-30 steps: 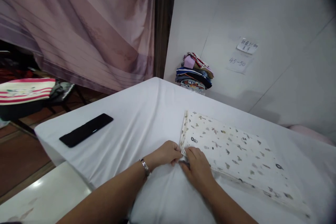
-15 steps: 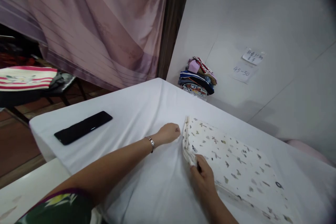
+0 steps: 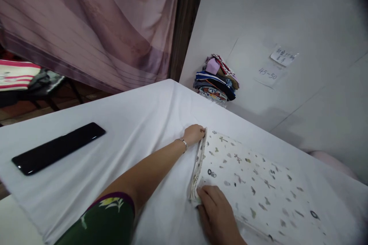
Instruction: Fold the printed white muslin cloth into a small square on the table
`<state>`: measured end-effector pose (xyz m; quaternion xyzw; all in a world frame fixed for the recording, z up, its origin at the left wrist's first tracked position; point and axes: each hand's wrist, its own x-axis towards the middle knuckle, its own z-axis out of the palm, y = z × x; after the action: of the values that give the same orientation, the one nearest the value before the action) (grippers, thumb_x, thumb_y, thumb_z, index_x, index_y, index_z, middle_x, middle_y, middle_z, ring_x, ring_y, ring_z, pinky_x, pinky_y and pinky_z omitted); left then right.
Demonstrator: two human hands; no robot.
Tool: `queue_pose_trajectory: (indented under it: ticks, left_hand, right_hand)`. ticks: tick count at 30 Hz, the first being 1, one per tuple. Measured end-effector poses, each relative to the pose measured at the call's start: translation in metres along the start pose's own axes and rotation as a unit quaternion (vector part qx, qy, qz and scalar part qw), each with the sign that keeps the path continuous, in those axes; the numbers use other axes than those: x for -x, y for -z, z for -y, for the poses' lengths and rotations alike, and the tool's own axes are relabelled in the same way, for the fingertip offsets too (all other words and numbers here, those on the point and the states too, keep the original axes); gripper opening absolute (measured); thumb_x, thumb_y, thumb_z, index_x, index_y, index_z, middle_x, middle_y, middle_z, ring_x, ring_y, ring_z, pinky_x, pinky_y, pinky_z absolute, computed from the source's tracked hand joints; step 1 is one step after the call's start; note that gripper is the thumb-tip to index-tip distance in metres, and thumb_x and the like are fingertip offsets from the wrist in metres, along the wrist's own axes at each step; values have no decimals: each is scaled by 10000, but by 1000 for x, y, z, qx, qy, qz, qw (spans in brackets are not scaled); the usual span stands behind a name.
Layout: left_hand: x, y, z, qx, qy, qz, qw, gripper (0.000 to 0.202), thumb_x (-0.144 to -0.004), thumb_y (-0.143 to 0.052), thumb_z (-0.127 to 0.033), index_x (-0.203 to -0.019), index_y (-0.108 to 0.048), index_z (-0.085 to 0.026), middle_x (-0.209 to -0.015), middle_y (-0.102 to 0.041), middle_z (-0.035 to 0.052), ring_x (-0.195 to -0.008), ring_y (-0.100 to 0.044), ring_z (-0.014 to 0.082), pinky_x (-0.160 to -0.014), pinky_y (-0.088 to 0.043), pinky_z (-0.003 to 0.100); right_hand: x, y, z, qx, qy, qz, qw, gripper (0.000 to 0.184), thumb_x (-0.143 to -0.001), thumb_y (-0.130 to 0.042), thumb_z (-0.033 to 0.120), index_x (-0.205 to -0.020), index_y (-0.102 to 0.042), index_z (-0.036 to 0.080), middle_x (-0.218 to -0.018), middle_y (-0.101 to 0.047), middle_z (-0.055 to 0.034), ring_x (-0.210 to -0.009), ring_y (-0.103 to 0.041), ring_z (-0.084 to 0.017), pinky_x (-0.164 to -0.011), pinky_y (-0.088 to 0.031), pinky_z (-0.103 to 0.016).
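Note:
A folded white cloth (image 3: 253, 176) with a small print of dark and olive motifs lies flat on the white-covered table, its layered edge facing left. At the far left corner of this cloth, my left hand (image 3: 194, 134) is closed, its fingertips pinching the edge. My right hand (image 3: 216, 210) grips the near left corner, fingers curled over the top; its thumb is mostly hidden. A bracelet (image 3: 184, 144) circles my left wrist.
On the table's left lies a shiny black oblong object (image 3: 57, 147). A stack of folded clothes (image 3: 215, 80) stands behind the table against the wall. Handwritten papers (image 3: 283, 56) hang on the wall. A pink curtain (image 3: 115, 23) drapes behind, and a striped cloth (image 3: 17, 74) rests at far left.
My left hand has moved right onto the cloth's far corner. The near corner has come down and left, and the layered edge lies straighter. The view has shifted slightly.

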<state>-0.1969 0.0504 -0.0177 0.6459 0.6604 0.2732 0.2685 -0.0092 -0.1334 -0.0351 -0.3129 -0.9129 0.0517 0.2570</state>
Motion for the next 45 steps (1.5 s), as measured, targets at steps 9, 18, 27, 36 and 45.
queue_pose_trajectory:
  ticks: [9,18,27,36,45]
  left_hand:
    - [-5,-9,-3,-4,-23,-34,999,252,-802,-500,-284,-960,-691,-239,-1035,-643,34,-933,-571,185,-744,-418,263]
    - [4,-10,-8,9,-21,-70,997,278,-850,-463,-258,-1096,-581,-205,-1131,-600,48,-1002,-550,170,-831,-421,265]
    - [-15,-12,-8,24,-51,-28,998,407,-845,-453,-254,-1240,-541,-219,-1230,-598,35,-1098,-533,186,-932,-407,279]
    - [-33,1,-8,37,-93,94,991,397,-781,-416,-133,-1078,-672,-195,-944,-710,17,-811,-634,144,-746,-467,209]
    - [-42,15,-19,-28,-128,144,981,345,-704,-510,-119,-980,-696,-208,-992,-703,19,-901,-614,171,-777,-444,217]
  right_hand:
    - [1,-4,0,-14,-9,-19,1000,408,-768,-482,68,-1152,-522,200,-990,-613,-97,-854,-572,-225,-710,-515,-354]
    - [1,-3,-1,-27,-18,-19,999,416,-781,-484,80,-1177,-511,203,-986,-609,-95,-859,-575,-217,-722,-520,-350]
    - [-1,0,1,-40,-7,-39,998,419,-786,-487,86,-1189,-512,198,-996,-608,-98,-880,-580,-215,-739,-521,-343]
    - [1,-1,-1,-39,-11,-25,999,420,-781,-487,78,-1184,-507,197,-1010,-603,-97,-898,-572,-214,-767,-521,-354]
    - [-1,-2,-1,-42,-4,-25,999,419,-782,-485,88,-1186,-487,197,-1001,-598,-101,-886,-571,-214,-747,-520,-352]
